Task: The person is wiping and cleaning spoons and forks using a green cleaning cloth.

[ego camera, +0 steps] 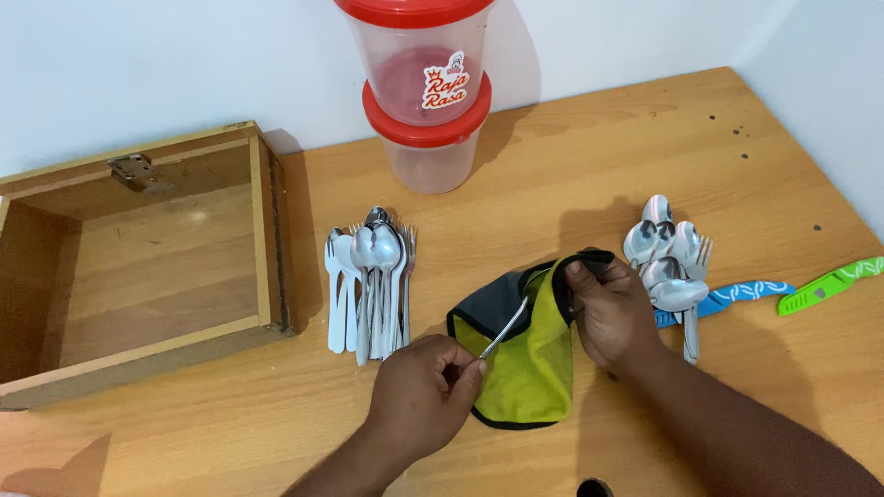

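A single head-worn camera looks steeply down from the person's own side of a wooden table (pixel 589 166), close above both forearms, facing a white wall (pixel 138 64) along the far edge, with an open wooden box (pixel 262 230) at frame left.

The left hand (pixel 425 385) pinches a utensil handle (pixel 505 328); the right hand (pixel 610 308) wraps a yellow-green cloth (pixel 529 364) around its end.

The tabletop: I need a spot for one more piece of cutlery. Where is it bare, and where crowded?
Bare wood lies along the near edge of the table below the wooden box, and at the far right behind the spoon heap. It is crowded between the cutlery row and the cloth, where both hands work.
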